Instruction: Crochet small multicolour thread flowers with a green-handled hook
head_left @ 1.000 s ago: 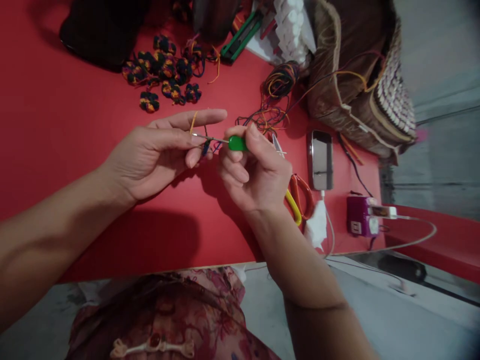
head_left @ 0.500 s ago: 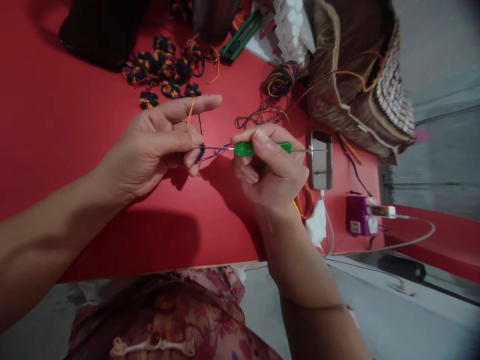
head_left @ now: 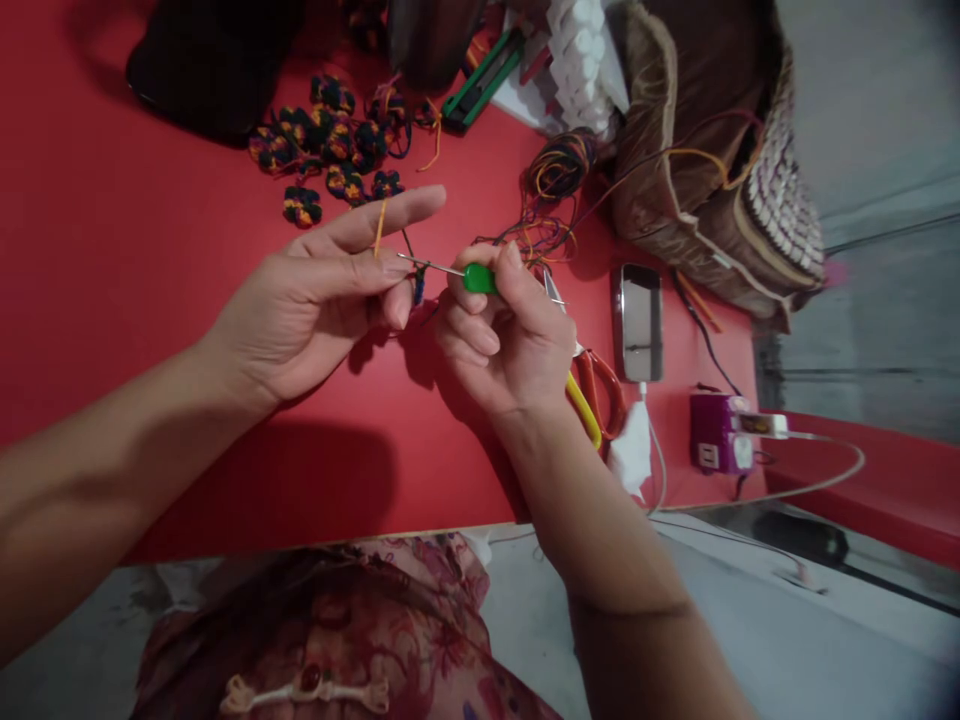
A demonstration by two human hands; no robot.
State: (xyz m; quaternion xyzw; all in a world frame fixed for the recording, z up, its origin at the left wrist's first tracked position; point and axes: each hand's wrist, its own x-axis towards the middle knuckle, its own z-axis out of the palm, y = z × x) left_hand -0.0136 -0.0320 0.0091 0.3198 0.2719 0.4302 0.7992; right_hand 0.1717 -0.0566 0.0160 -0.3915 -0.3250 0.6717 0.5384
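Note:
A small dark-blue crochet piece [head_left: 419, 287] hangs at the fingertips of my left hand [head_left: 330, 285], pinched by thumb and fingers. Yarn [head_left: 380, 228], orange and dark, runs over that hand's outstretched index finger. My right hand [head_left: 510, 335] is closed around the green handle of a crochet hook [head_left: 478, 278]. The hook's thin metal shaft points left and passes through or across the top of the crochet piece, its tip near my left thumb. Above the left hand lie several finished-looking crocheted flowers [head_left: 339, 140] in dark blue, orange and purple.
A tangled yarn bundle [head_left: 559, 165] lies beyond my right hand, its strands leading to a brown bag [head_left: 652, 160]. Scissors [head_left: 600, 390] lie beside my right wrist, near a phone [head_left: 639, 320] on a cable and a purple adapter [head_left: 720, 432]. A green cutter [head_left: 484, 80] rests at the back.
My right hand has moved left and turned, tilting the crochet hook so its tip points up-left. The crochet piece has shifted slightly right, and more of the scissors shows.

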